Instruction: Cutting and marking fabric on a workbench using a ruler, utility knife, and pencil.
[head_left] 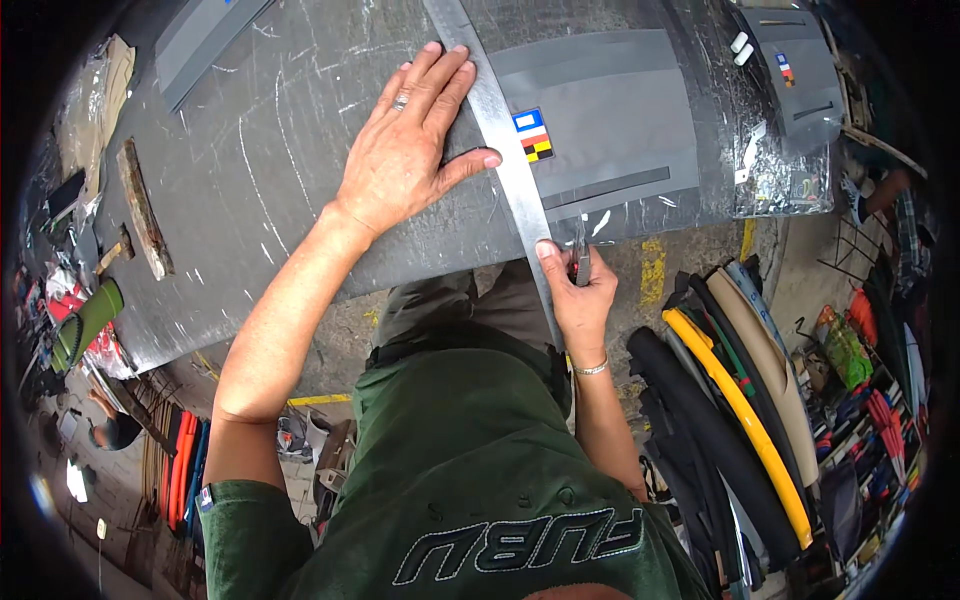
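Observation:
A long metal ruler [505,135] lies slantwise across the dark worktable, over the left edge of a grey fabric panel [620,110]. The panel has a small multicoloured patch [532,136] beside the ruler and a dark strip [625,182] near its lower edge. My left hand [410,140] lies flat with fingers stretched out, its fingertips and thumb at the ruler's left edge. Just beyond the table's front edge, my right hand [580,285] is closed round a utility knife [580,258], blade end pointing away from me. Its thumb touches the near part of the ruler.
Another grey panel [790,70] with a similar patch lies at the far right, near two white pieces [742,47]. A grey piece [205,45] lies far left, and a worn wooden stick [145,210] nearer. Material rolls [740,420] stand right of me on the floor.

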Motion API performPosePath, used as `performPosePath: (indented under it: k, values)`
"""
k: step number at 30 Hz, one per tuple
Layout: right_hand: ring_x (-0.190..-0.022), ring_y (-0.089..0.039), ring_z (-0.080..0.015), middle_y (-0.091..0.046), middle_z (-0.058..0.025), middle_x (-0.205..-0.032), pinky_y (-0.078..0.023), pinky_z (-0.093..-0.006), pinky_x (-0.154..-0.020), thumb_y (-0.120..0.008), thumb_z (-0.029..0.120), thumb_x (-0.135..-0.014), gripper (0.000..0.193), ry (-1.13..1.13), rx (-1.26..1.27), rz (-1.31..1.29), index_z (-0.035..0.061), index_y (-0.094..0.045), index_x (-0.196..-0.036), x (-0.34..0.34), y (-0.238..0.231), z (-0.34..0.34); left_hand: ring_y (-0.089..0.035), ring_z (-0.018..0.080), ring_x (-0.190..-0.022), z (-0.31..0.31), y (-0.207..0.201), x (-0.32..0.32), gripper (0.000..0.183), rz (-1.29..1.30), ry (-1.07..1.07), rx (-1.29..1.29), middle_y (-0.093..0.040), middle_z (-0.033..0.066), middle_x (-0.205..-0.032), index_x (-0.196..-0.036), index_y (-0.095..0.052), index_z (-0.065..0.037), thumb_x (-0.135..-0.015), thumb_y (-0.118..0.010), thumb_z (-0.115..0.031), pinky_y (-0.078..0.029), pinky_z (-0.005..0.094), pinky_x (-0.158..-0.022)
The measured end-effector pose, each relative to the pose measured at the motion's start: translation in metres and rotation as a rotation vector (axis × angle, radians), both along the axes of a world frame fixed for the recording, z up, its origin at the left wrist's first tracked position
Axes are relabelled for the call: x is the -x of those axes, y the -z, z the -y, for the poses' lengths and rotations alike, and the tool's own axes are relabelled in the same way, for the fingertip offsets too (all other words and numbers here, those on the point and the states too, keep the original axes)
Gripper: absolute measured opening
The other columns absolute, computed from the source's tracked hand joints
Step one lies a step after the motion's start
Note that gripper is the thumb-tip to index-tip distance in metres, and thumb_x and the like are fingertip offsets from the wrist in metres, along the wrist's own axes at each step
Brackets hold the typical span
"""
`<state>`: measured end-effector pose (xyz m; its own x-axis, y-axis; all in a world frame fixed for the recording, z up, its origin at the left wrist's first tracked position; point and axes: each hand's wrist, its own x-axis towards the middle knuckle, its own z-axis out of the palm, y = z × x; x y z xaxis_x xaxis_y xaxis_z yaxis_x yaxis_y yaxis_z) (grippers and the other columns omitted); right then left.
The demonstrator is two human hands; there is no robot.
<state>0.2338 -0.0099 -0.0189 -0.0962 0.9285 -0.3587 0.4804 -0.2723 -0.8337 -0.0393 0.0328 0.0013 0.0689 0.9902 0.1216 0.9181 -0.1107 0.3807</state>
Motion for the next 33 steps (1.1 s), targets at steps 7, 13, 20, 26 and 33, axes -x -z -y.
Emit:
performPosePath:
  k: [7,13,20,26,33]
  values:
    - [-0.062,-0.040,-0.0033,-0.048,0.0080,-0.064,-0.035,-0.0234,-0.055,-0.086,0.025,-0.088,0.038,0.008,0.002,0.017,0.0043,-0.058,-0.073,0.003,-0.004,0.001,-0.032,0.0364,-0.152,0.001,0.001,0.003,0.097,0.036,-0.051,-0.015,-0.037,0.0167,-0.161,-0.154,-0.042,-0.005,-0.082,-0.074,-0.062,-0.028,0.0520,-0.125]
    - [-0.062,-0.039,-0.0037,-0.049,0.0080,-0.064,-0.035,-0.0236,-0.055,-0.086,0.025,-0.088,0.038,0.057,0.046,-0.032,0.0042,-0.058,-0.072,0.007,-0.012,-0.001,-0.032,0.0353,-0.153,0.000,0.003,0.002,0.103,0.035,-0.045,0.011,-0.038,0.0166,-0.161,-0.154,-0.041,-0.004,-0.078,-0.075,-0.065,-0.027,0.0516,-0.125]
    - [-0.063,-0.040,-0.0033,-0.049,0.0082,-0.065,-0.036,-0.0227,-0.057,-0.086,0.024,-0.088,0.038,0.055,0.074,-0.023,0.0047,-0.058,-0.071,0.004,-0.009,-0.003,-0.034,0.0342,-0.152,-0.001,-0.001,0.001,0.097,0.151,-0.087,-0.012,-0.038,0.0165,-0.161,-0.153,-0.043,-0.005,-0.081,-0.076,-0.061,-0.026,0.0520,-0.125]
    - [-0.064,-0.042,-0.0036,-0.051,0.0077,-0.067,-0.037,-0.0231,-0.058,-0.086,0.023,-0.089,0.037,0.045,0.054,-0.063,0.0045,-0.057,-0.073,0.004,-0.008,-0.001,-0.032,0.0335,-0.153,0.002,-0.004,-0.007,0.084,-0.036,-0.103,0.007,-0.036,0.0156,-0.162,-0.150,-0.047,-0.007,-0.087,-0.074,-0.057,-0.024,0.0525,-0.126]
    - [-0.064,-0.045,-0.0048,-0.053,0.0053,-0.067,-0.040,-0.0237,-0.059,-0.086,0.021,-0.088,0.034,-0.028,0.006,-0.020,0.0034,-0.059,-0.076,-0.002,0.002,0.002,-0.030,0.0346,-0.153,0.008,0.003,-0.006,0.086,-0.029,-0.116,-0.039,-0.035,0.0173,-0.161,-0.147,-0.048,-0.006,-0.089,-0.064,-0.068,-0.025,0.0517,-0.126]
